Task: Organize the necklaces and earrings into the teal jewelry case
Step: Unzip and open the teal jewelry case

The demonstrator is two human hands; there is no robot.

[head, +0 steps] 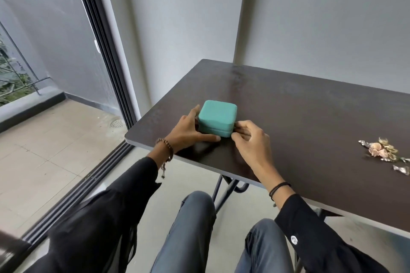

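Head view: the teal jewelry case (217, 115) sits closed near the left corner of the dark table (310, 113), its contents hidden. The left hand (186, 131) is spread against its left side. The right hand (250, 139) pinches its right front corner seam. A jewelry pile (383, 150) lies well apart at right.

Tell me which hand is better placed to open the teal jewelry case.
The right hand: it pinches at the seam of the teal jewelry case, while the left hand steadies its other side.
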